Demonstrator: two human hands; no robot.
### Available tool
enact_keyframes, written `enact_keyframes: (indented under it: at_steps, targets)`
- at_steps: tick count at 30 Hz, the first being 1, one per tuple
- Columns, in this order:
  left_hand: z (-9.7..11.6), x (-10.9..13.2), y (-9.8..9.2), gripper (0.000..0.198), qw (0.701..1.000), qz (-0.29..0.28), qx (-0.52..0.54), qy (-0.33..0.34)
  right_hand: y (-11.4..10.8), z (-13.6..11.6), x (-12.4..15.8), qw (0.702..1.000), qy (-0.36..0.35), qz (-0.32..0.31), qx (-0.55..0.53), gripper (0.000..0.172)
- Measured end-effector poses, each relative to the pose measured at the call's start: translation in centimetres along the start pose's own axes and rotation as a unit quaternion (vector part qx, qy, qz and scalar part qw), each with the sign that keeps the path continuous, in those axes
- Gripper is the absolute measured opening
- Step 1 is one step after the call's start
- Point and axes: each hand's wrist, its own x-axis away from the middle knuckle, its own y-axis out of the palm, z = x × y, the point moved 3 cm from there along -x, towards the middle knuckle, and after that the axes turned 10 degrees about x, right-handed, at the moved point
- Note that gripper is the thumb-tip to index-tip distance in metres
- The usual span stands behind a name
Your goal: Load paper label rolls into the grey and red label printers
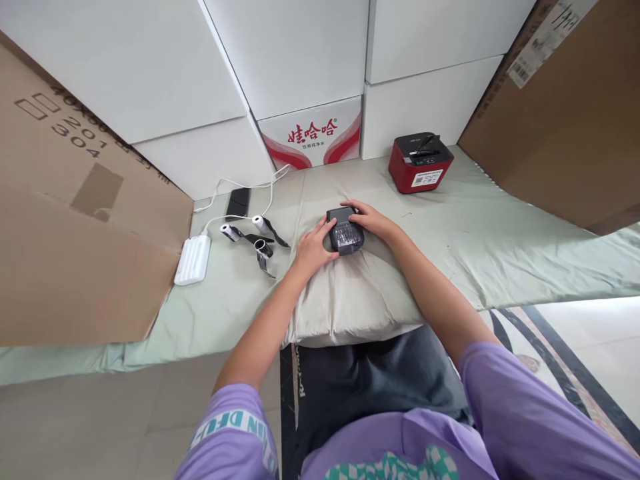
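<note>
Between my hands, a small black boxy device [346, 235] that looks like a portable printer lies on the green cloth cover [250, 303]. It has a smooth flat part at the far end and a shiny, crinkled part nearer me. My left hand [314, 248] curves round its left side, thumb at the near edge and fingers on the far left. On the right side, my right hand [371, 219] rests with one finger along the far edge and others on the top. Three small white rolls [260, 223] with black strips trailing from them lie to the left.
A white power bank [193, 260] with a white cable [273, 193] and a dark phone [238, 203] lie at the left. A red and black box-shaped machine [420, 163] stands at the back right. White boxes [310, 137] line the back; brown cartons [75, 220] flank both sides.
</note>
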Motion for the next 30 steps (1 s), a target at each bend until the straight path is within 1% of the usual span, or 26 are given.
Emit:
enact_keyframes:
  at_steps: [2,4,6,8,9,11,13,15,17,21,24,26,27,28,30]
  targets:
    - [-0.1,0.0,0.1,0.1,1.0,0.01,0.003,-0.001,0.4,0.0,0.0,1.0,-0.001,-0.005,-0.006,0.067]
    - [-0.1,0.1,0.1,0.1,1.0,0.013,-0.003,0.001,0.9,0.0,0.0,1.0,0.0,0.011,-0.002,0.07]
    - [0.0,0.1,0.1,0.102,1.0,0.011,-0.01,0.007,1.1,0.1,0.3,0.998,0.015,0.053,0.007,0.073]
    - [-0.1,0.1,0.1,0.108,1.0,0.008,-0.012,0.007,1.0,0.4,1.1,0.994,0.04,0.097,0.023,0.075]
    - [-0.1,0.1,0.2,0.112,1.0,0.008,-0.012,0.002,0.9,0.5,1.8,0.992,0.051,0.107,0.041,0.074]
    - [-0.2,0.0,0.4,0.117,1.0,0.006,-0.016,-0.009,0.8,0.7,3.5,0.989,0.053,0.097,0.1,0.073]
    - [-0.4,-0.1,0.6,0.114,1.0,0.0,-0.023,-0.015,1.3,0.5,5.6,0.982,0.033,0.066,0.174,0.074]
    - [-0.6,-0.2,0.8,0.108,1.0,-0.005,-0.026,-0.011,2.3,-0.1,7.4,0.971,0.023,0.061,0.23,0.081]
    - [-0.8,-0.2,0.9,0.105,1.0,-0.009,-0.024,-0.005,3.8,-1.0,8.3,0.959,0.045,0.096,0.262,0.092]
    - [-1.5,-0.2,0.7,0.108,0.999,-0.034,-0.009,0.004,6.7,-2.9,8.0,0.922,0.126,0.192,0.311,0.107]
    - [-1.8,-0.1,0.4,0.109,0.999,-0.042,0.002,0.004,7.9,-4.0,7.2,0.903,0.135,0.225,0.341,0.108]
    - [-1.9,0.0,0.3,0.104,0.999,-0.042,0.002,0.004,7.9,-4.4,7.1,0.905,0.12,0.232,0.336,0.1]
    - [-1.9,0.1,0.2,0.102,0.999,-0.046,-0.001,0.006,7.5,-4.4,7.2,0.909,0.114,0.236,0.324,0.094]
    - [-1.9,0.1,0.2,0.1,0.999,-0.053,-0.004,0.008,6.7,-4.2,7.4,0.913,0.112,0.243,0.308,0.088]
    - [-1.8,0.3,0.2,0.097,0.997,-0.072,-0.013,0.008,3.8,-3.6,8.3,0.914,0.11,0.271,0.281,0.084]
